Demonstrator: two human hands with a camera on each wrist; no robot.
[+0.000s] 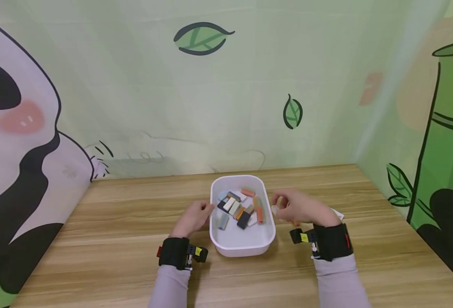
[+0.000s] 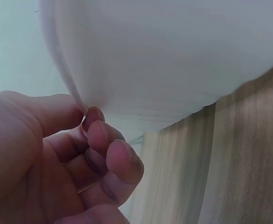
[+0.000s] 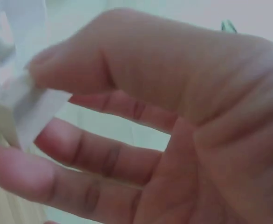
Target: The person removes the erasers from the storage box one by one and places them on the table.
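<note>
A white plastic bin stands on the wooden table, holding several small rectangular blocks in white, black, orange and blue-grey. My left hand is at the bin's left side; in the left wrist view its thumb and curled fingers pinch the bin's rim. Just outside the right rim, my right hand holds a small white block between thumb and fingertips. The right wrist view shows two flat faces of that block, slightly blurred.
Partly hidden by the right hand, an orange piece lies on the table. A white flat-looking object shows beyond the right wrist. Behind the table hangs a pale green printed backdrop.
</note>
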